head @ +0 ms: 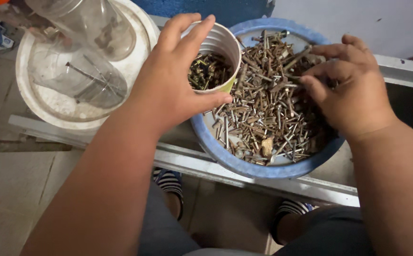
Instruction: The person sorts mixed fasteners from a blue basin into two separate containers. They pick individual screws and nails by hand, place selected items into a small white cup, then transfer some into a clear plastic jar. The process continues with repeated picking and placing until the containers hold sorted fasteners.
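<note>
So the left hand (168, 85) is wrapped around a small white cup (218, 47), fingers (187, 28) curled over the far rim and the thumb pressed against the near side, so it's a firm hold on the cup. The cup has a little heap of dark and brassy screws (207, 70) in the bottom, and it sits tilted at the left edge of a big blue bowl (244, 166), partly over its rim. That bowl is loaded with rusty screws and nails (268, 114), all jumbled, different lengths, mostly brown with a few shinier ones. The right hand (348, 90) is down in the pile on the bowl's right side, fingers bent and pinched together right on the screws; looks like it's got hold of one or two between the fingertips, but honestly can't tell for sure since the pile hides what's under them. The bowl rests across a pale metal rail (301, 187) that runs diagonally under it. Off to the left there's a round white tray (50, 106) with clear plastic jars (81, 71) lying on it, one with a few long thin nails inside. Below the rail you can see the tiled floor (12, 185) and a striped sandal (171, 182) on the person's foot.
</note>
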